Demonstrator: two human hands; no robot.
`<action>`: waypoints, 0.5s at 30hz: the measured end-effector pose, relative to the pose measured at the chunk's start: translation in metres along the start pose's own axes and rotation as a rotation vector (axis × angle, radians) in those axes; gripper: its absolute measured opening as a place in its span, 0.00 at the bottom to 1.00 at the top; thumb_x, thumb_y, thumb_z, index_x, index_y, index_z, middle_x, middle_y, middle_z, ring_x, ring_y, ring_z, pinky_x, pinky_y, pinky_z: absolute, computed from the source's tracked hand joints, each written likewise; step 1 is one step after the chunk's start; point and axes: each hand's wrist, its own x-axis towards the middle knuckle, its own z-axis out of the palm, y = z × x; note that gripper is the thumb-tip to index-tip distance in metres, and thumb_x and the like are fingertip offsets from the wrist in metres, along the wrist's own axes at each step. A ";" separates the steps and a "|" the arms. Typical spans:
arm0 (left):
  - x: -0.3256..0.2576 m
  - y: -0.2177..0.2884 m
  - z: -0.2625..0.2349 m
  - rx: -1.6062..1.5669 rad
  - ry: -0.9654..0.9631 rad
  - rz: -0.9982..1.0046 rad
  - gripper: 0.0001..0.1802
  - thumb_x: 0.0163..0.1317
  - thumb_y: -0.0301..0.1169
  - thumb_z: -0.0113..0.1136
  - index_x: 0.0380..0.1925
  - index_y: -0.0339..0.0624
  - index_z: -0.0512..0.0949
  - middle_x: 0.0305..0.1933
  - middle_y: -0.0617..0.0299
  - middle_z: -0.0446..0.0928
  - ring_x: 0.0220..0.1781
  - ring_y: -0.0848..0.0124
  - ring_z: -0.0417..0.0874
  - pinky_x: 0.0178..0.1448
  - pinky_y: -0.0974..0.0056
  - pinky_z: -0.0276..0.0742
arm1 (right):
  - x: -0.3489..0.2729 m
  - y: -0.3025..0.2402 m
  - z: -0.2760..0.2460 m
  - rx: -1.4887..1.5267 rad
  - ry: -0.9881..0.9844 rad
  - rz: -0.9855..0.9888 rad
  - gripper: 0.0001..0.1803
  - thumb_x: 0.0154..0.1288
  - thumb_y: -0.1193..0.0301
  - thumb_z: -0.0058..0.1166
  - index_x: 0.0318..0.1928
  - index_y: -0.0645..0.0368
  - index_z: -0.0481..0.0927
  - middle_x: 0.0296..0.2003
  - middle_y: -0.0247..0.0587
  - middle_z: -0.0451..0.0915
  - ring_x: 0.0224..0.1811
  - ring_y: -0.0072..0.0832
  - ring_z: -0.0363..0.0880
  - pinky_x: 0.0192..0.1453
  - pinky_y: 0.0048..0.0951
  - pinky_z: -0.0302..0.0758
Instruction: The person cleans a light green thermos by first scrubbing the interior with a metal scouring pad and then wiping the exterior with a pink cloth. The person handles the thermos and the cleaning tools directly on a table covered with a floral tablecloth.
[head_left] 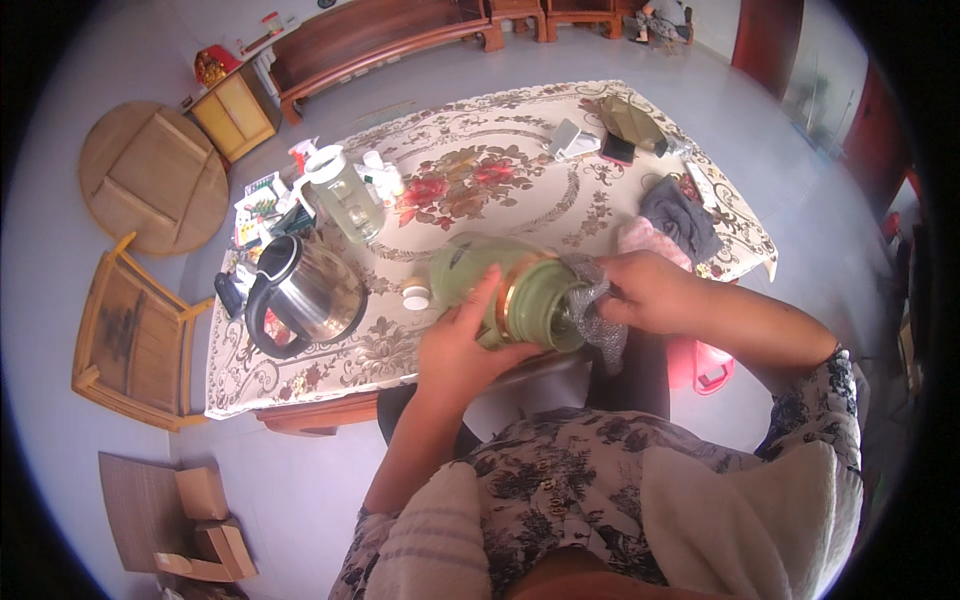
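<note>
A large pale-green flask (pixel 540 300) with a copper-coloured band lies tilted over the table's near edge, its wide mouth toward the right. My left hand (pixel 462 345) is wrapped round its side, thumb up along the body. At the mouth, my right hand (pixel 645 290) pinches a silvery-grey mesh cloth (pixel 608 342), which hangs over the rim and partly covers the opening. Whether some of the cloth reaches inside cannot be made out. Just left of the flask sits a small white-topped cap (pixel 416 295) on the tablecloth.
On the patterned tablecloth (pixel 400 350), a steel kettle (pixel 325 290) and clear jug (pixel 350 200) stand left. Grey cloth (pixel 682 215), a phone (pixel 617 150) and an olive pouch (pixel 632 123) lie right. A wooden chair (pixel 135 340) and a pink container (pixel 712 368) are beside the table.
</note>
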 end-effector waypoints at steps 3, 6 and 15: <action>-0.003 -0.002 0.005 0.000 0.038 0.076 0.53 0.32 0.41 0.82 0.64 0.54 0.67 0.43 0.51 0.81 0.43 0.60 0.85 0.46 0.61 0.80 | 0.003 -0.005 -0.008 -0.013 -0.089 -0.029 0.15 0.53 0.67 0.56 0.35 0.65 0.71 0.25 0.56 0.76 0.31 0.53 0.77 0.35 0.46 0.73; -0.004 -0.002 0.007 0.017 0.054 0.081 0.53 0.33 0.42 0.81 0.64 0.54 0.67 0.43 0.50 0.81 0.42 0.58 0.84 0.45 0.60 0.80 | 0.000 -0.013 -0.003 -0.200 -0.035 0.017 0.15 0.52 0.66 0.58 0.36 0.63 0.71 0.27 0.52 0.77 0.31 0.51 0.78 0.35 0.46 0.75; -0.005 -0.009 0.006 -0.034 0.065 0.148 0.53 0.35 0.43 0.78 0.66 0.56 0.64 0.42 0.49 0.81 0.42 0.53 0.84 0.44 0.57 0.80 | -0.011 -0.020 0.022 -0.182 0.319 -0.039 0.15 0.43 0.74 0.57 0.34 0.61 0.73 0.34 0.48 0.77 0.31 0.48 0.78 0.35 0.42 0.77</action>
